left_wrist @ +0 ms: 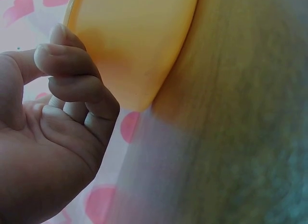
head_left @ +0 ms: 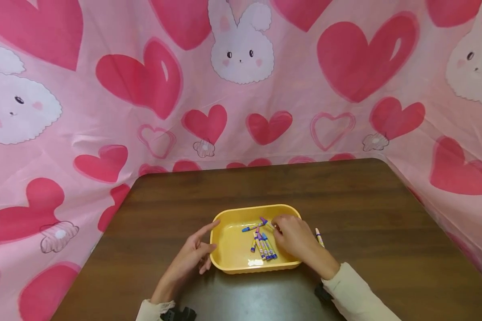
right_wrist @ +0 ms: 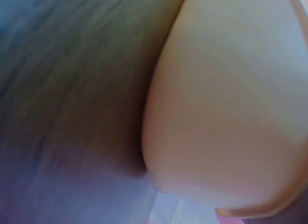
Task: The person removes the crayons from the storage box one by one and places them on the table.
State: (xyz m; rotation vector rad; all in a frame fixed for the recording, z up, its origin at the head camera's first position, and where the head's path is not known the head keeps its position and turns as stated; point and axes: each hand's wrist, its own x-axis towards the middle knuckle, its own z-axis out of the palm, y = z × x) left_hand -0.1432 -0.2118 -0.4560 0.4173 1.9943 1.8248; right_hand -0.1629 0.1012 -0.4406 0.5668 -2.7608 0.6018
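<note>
Right, from my remote seat I've got a yellow tray on the desk, with crayons bunched inside. The left hand rests against its left rim, index finger stretched along the edge, other fingers loosely bent. Over at the right end, the right hand dips in — fingers bent downward, though I can't tell whether they pinch anything. My worry: that light left touch may let the tray skid if it's knocked, and a brush of the right sleeve could roll the stray crayon away. Branding? Yellow crayons, purple bands — any print too small to read.
</note>
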